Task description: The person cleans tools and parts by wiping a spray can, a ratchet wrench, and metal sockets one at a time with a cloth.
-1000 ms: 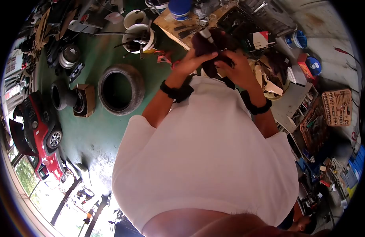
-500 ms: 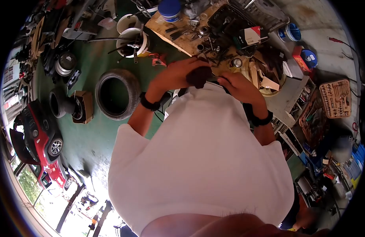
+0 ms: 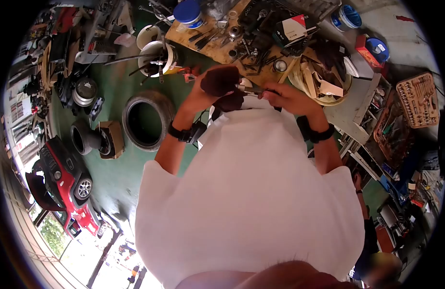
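In the head view, my left hand is closed around a dark maroon cloth, which bulges above the fingers and hangs down below them. My right hand pinches the end of a slim metal tool. The tool's other end reaches the cloth, and its exact kind cannot be made out. Both hands are held up in front of my white shirt, near the front edge of a wooden workbench.
Small metal parts and tools lie on the bench beside a blue-lidded tub. A yellowish bin holds cardboard scraps. Left are a bucket, a tyre and a red car. Another person is at lower right.
The cloth has opened out from a small bundle and shifted left with my left hand. The metal tool now shows between my hands. My view has turned slightly.
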{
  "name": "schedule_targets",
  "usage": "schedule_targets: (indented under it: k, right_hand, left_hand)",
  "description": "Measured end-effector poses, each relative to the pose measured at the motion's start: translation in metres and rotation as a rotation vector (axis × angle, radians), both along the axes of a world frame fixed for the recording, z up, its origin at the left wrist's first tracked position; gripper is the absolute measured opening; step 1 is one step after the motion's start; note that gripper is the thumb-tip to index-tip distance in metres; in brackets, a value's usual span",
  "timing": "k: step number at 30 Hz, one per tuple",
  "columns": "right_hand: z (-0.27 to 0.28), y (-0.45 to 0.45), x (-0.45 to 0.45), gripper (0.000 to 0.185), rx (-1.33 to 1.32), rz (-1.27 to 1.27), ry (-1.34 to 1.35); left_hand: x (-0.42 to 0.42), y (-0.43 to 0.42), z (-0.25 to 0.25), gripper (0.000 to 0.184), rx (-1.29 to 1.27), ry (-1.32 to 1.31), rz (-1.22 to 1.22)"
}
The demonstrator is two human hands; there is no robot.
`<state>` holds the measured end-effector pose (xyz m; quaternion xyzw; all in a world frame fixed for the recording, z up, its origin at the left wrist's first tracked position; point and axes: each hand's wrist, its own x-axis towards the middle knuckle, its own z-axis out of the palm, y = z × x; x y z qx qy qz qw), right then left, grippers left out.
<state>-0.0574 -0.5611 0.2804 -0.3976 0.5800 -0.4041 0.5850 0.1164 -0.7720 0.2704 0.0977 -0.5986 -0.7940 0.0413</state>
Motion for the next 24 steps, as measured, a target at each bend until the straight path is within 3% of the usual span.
schedule_targets:
  k: [3,5,7,10,12,15,17,19,21,23,24]
  right_hand:
    - [0.0,0.017,0.009,0.024,-0.039,-0.092,0.086]
    - [0.007,0.02,0.004,0.022,-0.149,-0.172,0.418]
    - [0.017,0.028,0.002,0.022,-0.131,-0.199,0.535]
    - [0.019,0.04,-0.007,0.021,-0.099,-0.243,0.686]
    - [0.014,0.05,-0.003,0.02,-0.071,-0.276,0.683]
    - [0.008,0.056,-0.023,0.02,-0.135,-0.274,0.646]
    - [0.005,0.062,-0.026,0.018,-0.096,-0.162,0.488]
    - [-0.005,0.066,-0.024,0.017,-0.117,-0.213,0.504]
    - [-0.011,0.068,-0.021,0.017,-0.142,-0.257,0.521]
    - [-0.011,0.069,-0.018,0.019,-0.003,-0.32,0.513]
    - [-0.012,0.067,-0.015,0.019,0.001,-0.335,0.517]
  left_hand:
    - [-0.011,0.015,-0.008,0.047,-0.046,0.006,0.098]
    - [-0.026,0.02,-0.02,0.041,0.105,-0.216,0.234]
    - [-0.043,0.025,-0.024,0.039,0.011,-0.232,0.256]
    - [-0.065,0.03,-0.019,0.043,-0.169,-0.279,0.124]
    - [-0.068,0.034,-0.013,0.045,-0.34,-0.152,-0.062]
    - [-0.082,0.044,0.004,0.051,-0.145,-0.12,-0.299]
    - [-0.088,0.046,0.002,0.057,-0.245,-0.118,-0.426]
    - [-0.102,0.052,0.018,0.06,-0.336,-0.168,-0.622]
    - [-0.105,0.049,0.012,0.062,-0.333,-0.183,-0.64]
    - [-0.115,0.045,0.009,0.064,-0.335,-0.184,-0.662]
    - [-0.118,0.044,0.009,0.067,-0.476,-0.085,-0.693]
